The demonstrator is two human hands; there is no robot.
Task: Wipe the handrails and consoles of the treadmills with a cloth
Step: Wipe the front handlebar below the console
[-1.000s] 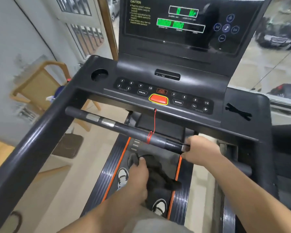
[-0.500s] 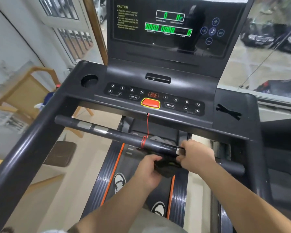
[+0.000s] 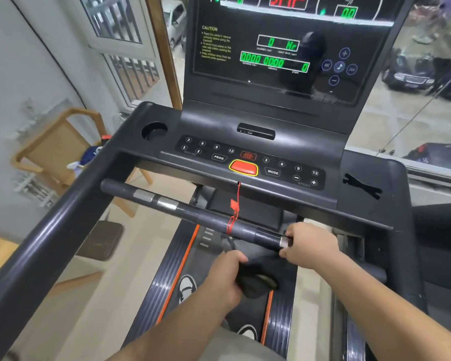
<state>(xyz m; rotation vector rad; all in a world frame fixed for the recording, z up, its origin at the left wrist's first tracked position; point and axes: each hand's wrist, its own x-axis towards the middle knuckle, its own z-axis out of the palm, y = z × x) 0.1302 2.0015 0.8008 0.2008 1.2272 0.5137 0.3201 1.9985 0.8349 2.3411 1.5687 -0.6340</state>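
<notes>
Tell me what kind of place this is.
Most likely a small gym or home exercise room: a treadmill console with a lit display, its handlebar and running belt fill the view. A wooden chair stands by the wall, and parked cars show through the window.

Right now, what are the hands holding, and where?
Left hand grips the cloth, bunched, at its left side. Right hand grips the bar near its right end.

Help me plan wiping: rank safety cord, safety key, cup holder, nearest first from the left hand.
1. Red safety cord, on the crossbar above the left hand.
2. Red safety key, centre of the console.
3. Cup holder, console's far left.
</notes>
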